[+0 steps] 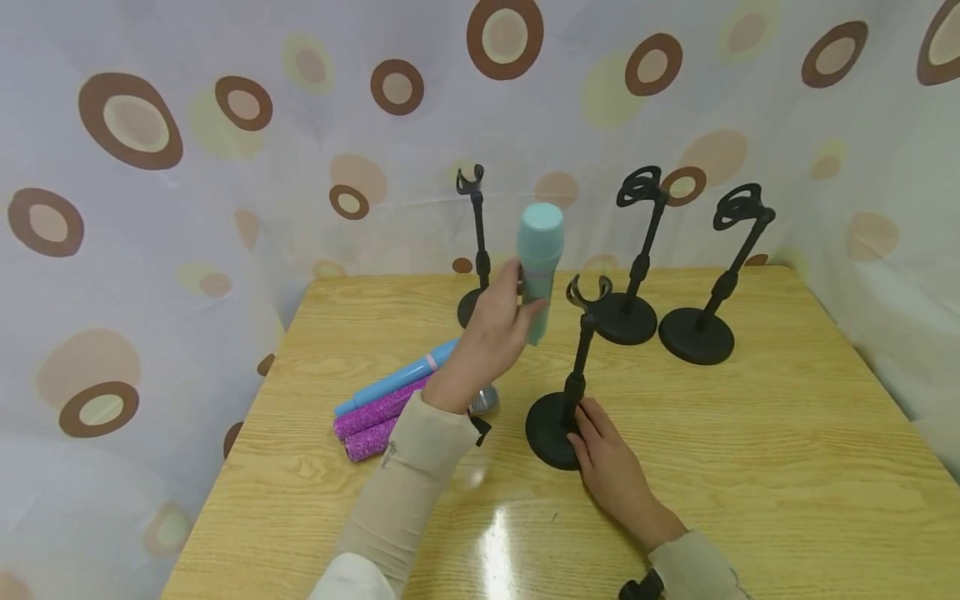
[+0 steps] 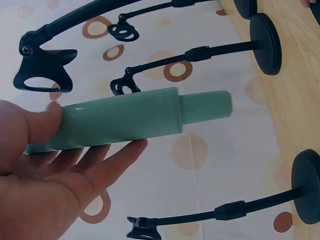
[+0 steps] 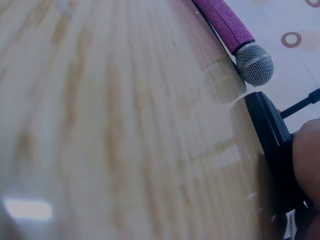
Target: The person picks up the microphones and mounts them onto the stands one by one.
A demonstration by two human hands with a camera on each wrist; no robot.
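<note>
In the head view my left hand (image 1: 491,333) holds a mint-green microphone (image 1: 540,242) upright, head up, above the table. The left wrist view shows its smooth handle (image 2: 125,117) between thumb and fingers, with a narrower end sticking out. My right hand (image 1: 617,477) grips the round base of the nearest black microphone stand (image 1: 551,433), thumb and fingers at its right edge beside the pole. That stand's clip (image 1: 589,293) is vacant and sits just right of the mint microphone. The right wrist view shows only part of the right hand (image 3: 307,162) against the base.
One black stand (image 1: 480,242) is at the back left; two more, a middle stand (image 1: 626,318) and a right stand (image 1: 697,335), are at the back right. Left of the left forearm lie a blue microphone (image 1: 397,383) and purple glittery microphones (image 1: 375,417). A patterned curtain (image 1: 300,167) hangs behind.
</note>
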